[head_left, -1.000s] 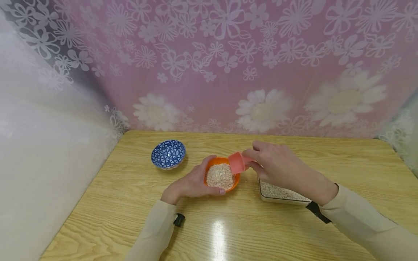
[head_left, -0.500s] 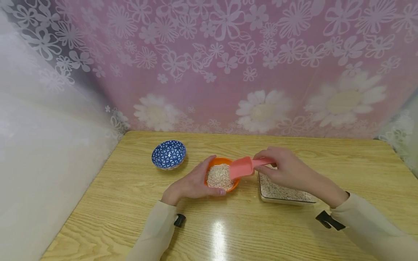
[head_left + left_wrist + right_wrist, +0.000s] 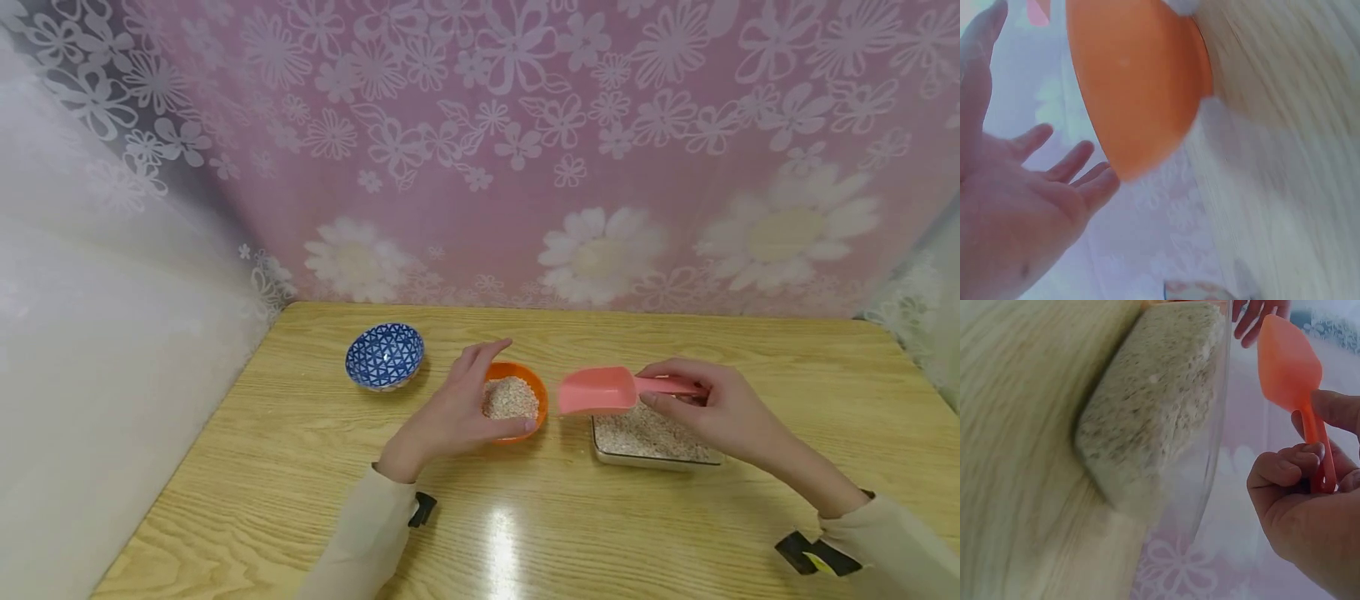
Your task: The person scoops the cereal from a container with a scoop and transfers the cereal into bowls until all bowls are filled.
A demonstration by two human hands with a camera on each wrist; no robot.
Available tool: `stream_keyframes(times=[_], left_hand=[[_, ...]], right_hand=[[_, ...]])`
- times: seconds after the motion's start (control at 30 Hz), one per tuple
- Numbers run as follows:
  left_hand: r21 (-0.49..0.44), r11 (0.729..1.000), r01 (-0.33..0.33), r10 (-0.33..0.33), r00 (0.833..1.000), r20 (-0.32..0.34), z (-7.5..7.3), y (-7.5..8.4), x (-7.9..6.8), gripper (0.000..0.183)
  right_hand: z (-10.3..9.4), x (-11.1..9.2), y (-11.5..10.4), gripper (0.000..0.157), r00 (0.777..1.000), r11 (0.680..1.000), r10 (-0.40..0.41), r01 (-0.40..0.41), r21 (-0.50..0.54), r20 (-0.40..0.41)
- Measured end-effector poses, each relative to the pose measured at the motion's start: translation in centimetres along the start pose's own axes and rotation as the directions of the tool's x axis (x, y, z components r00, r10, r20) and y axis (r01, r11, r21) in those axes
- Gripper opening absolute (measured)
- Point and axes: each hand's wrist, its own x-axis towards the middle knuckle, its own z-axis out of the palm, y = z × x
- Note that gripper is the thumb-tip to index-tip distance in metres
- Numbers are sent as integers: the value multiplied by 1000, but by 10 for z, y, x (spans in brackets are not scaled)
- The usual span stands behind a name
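An orange bowl (image 3: 542,392) holding a heap of oat flakes (image 3: 512,400) stands on the table. My left hand (image 3: 457,408) is at its left side, thumb and fingers spread and loosened from the wall; in the left wrist view a fingertip lies by the rim of the orange bowl (image 3: 1135,81), and whether it touches is unclear. My right hand (image 3: 720,412) grips the handle of a pink scoop (image 3: 600,390), held level between the bowl and a clear box (image 3: 637,459). Oat flakes (image 3: 1154,394) fill much of that box, which the right hand partly covers in the head view.
A blue-and-white patterned bowl (image 3: 385,356) stands at the back left of the wooden table (image 3: 247,500). Behind the table's far edge hangs a pink flowered curtain (image 3: 465,167). A few stray flakes lie between the orange bowl and the box.
The scoop has levelled out and moved right, away from the orange bowl to the box's near corner. My left hand has let go of the bowl, its fingers spreading.
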Motion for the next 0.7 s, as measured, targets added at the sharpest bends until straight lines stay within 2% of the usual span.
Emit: stream_keyframes(times=[0.13, 0.3, 0.47, 0.57, 0.7], left_hand=[[-57, 997, -45, 43, 998, -44, 8, 14, 3, 99], [-62, 994, -85, 84, 996, -24, 20, 29, 5, 97], [-56, 994, -89, 89, 996, -2, 29, 39, 8, 97], [-94, 993, -78, 80, 997, 14, 34, 45, 11, 97], [-116, 991, -70, 75, 996, 38, 42, 51, 15, 96]], right_hand=[[-7, -10, 13, 26, 1000, 1000, -2, 3, 19, -21], [-14, -20, 26, 27, 999, 1000, -15, 15, -1, -40], [-17, -27, 32, 27, 999, 999, -31, 29, -44, -25], [-19, -29, 32, 26, 1000, 996, -24, 23, -85, -16], [-25, -31, 36, 28, 997, 987, -59, 52, -152, -41]])
